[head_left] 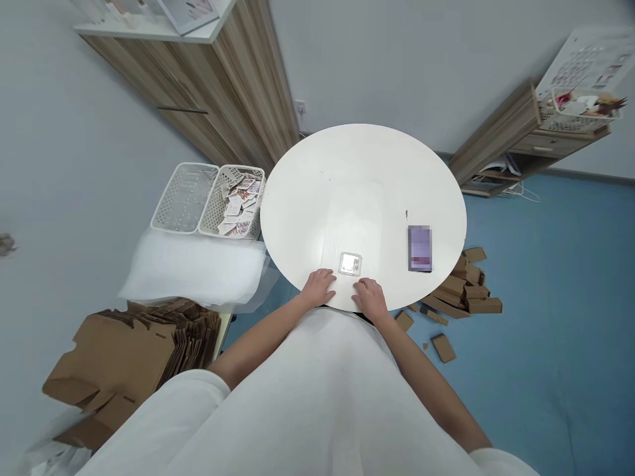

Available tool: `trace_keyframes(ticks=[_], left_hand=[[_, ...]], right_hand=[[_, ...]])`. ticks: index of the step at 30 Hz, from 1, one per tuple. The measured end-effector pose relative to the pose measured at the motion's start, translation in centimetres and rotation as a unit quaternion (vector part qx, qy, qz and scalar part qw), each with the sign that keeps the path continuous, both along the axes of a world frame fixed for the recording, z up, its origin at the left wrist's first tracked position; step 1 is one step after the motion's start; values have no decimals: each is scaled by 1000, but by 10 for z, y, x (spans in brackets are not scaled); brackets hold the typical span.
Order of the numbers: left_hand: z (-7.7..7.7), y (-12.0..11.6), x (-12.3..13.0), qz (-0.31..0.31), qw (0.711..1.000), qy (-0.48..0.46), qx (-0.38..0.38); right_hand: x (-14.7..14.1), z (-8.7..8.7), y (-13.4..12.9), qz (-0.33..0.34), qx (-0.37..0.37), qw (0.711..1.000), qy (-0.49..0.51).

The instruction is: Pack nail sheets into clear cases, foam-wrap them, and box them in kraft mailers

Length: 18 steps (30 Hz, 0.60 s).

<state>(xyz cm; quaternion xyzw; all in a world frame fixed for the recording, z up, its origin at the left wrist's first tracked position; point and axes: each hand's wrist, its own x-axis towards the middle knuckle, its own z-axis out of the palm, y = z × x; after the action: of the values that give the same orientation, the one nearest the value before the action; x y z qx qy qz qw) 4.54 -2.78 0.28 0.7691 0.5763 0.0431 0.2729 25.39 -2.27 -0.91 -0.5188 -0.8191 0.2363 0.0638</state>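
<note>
My left hand rests on the near edge of a round white table, its fingers a little apart and nothing in it. Beside it, on the near edge too, lies my right hand, fingers loosely spread and holding nothing. Just beyond and between the two hands is a small flat, clear square packet or case with something pale and printed inside; its exact kind cannot be made out. Both hands are close to it, but neither grips it. Further right on the table lies a dark-edged phone-like device with a blurred purple face.
Left of the table stand a basket of printed packets and a basket of clear items. Below them are translucent sheets and folded cardboard. Small brown boxes lie on the blue floor at right. A wooden cabinet stands behind.
</note>
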Motion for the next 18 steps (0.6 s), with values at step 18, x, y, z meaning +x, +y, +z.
trace_keyframes(ticks=[18], left_hand=[[7,4,-24,-80,994,50,60]], right_hand=[[-34,-4,-16,-63,22,996,-53]])
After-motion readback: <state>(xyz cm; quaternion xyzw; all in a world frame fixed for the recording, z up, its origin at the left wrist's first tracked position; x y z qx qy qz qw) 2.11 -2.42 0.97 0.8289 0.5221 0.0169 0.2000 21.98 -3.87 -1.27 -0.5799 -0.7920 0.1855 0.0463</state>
